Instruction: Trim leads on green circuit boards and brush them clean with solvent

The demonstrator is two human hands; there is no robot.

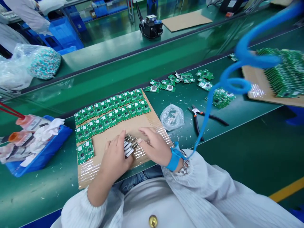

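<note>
My left hand (117,155) is closed around several small silver rectangular metal pieces (128,148) over the cardboard sheet (106,138). They look like connector parts, but I cannot tell their exact kind. Just to their right is my right hand (155,147), its thumb and fingers apart and its thumb tip close to the pieces. Whether the thumb touches them is unclear. Green circuit boards (114,117) lie in two long rows across the cardboard's far part, and a shorter group (85,151) begins a third row at the left. A blue wrist strap (174,160) circles my right wrist.
A blue coiled cord (209,107) rises from the strap. To the right lie a clear plastic bag (172,117), cutting pliers (198,117), loose boards (187,78) and stacked boards (282,76). A blue bin (44,161) with bottles stands left. Another person's sleeve (28,15) shows far left.
</note>
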